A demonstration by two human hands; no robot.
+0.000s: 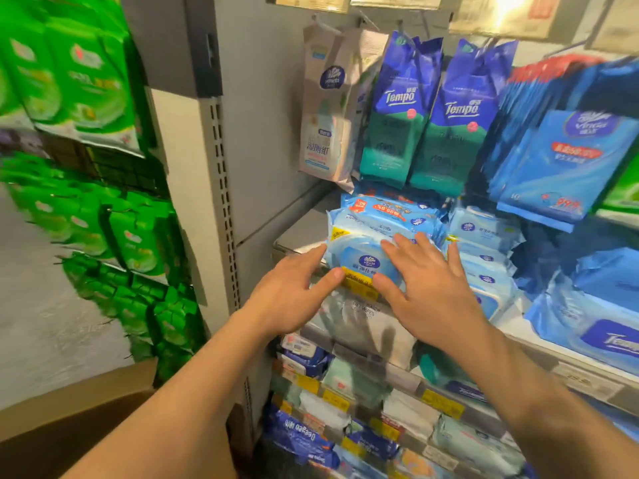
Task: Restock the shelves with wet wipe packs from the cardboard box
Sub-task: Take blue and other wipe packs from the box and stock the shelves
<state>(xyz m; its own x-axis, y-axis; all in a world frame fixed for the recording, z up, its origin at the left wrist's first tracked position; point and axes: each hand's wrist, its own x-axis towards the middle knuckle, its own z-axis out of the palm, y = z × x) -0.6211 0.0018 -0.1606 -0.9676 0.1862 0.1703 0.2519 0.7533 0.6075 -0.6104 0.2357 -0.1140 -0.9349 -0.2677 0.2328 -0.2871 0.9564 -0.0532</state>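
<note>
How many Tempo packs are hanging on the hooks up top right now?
2: the left Tempo pack hangs beside the white Vinda pack, the right Tempo pack next to it. More may hang hidden behind them.

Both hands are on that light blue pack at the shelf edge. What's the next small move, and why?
Probably push the light blue pack further back: both the left hand and right hand lie flat against it, and its front sits at the shelf lip over the price tag.
</note>
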